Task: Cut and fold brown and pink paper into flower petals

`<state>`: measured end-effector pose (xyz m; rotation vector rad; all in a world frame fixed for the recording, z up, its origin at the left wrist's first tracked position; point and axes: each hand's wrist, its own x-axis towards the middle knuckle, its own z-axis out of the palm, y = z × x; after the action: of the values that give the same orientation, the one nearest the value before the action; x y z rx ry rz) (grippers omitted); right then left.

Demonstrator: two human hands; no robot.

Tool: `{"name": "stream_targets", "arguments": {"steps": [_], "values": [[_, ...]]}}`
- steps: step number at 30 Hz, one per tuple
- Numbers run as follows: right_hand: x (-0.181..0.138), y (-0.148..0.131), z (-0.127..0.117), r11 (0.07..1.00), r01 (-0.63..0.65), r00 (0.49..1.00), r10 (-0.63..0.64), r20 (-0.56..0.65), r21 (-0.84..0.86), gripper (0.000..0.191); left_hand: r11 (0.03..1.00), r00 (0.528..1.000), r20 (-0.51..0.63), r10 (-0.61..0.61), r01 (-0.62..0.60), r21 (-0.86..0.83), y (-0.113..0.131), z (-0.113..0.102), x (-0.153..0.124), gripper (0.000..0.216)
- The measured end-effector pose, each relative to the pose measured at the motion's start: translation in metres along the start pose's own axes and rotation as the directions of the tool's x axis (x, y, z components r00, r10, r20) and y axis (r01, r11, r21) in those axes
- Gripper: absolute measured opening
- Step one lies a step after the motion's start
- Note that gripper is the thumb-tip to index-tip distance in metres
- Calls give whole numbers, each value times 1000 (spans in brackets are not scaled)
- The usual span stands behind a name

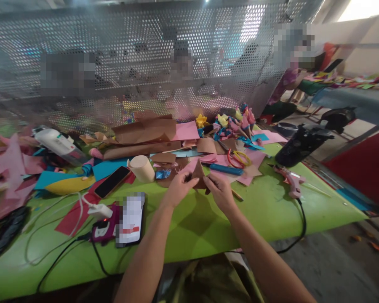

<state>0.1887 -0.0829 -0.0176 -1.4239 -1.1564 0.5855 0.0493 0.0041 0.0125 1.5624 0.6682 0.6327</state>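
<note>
My left hand and my right hand meet above the green table, both pinching a small folded piece of brown paper shaped like a triangle. The paper stands point up between my fingertips. Just behind it lie brown and pink paper scraps, a blue marker and red-and-yellow scissors.
A roll of tape, two phones and a charger with white cables lie at the left. A pink glue gun and a black device sit at the right. Perforated metal screen stands behind; people work beyond.
</note>
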Motion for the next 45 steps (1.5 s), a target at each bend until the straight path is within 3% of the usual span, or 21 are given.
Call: {"name": "stream_targets", "arguments": {"steps": [31,39,45], "values": [[-1,-13,-1,984,110,989,-94,116,-142,34,998,996,-86,-27,22,-66,11,2,-2,31],[-1,-15,-1,974,171,971,-141,192,-149,32,998,980,-195,29,-39,-48,0,-1,1,28],[-1,-15,0,974,176,968,-145,205,-141,30,997,970,-242,31,-47,-62,5,1,1,25]]}}
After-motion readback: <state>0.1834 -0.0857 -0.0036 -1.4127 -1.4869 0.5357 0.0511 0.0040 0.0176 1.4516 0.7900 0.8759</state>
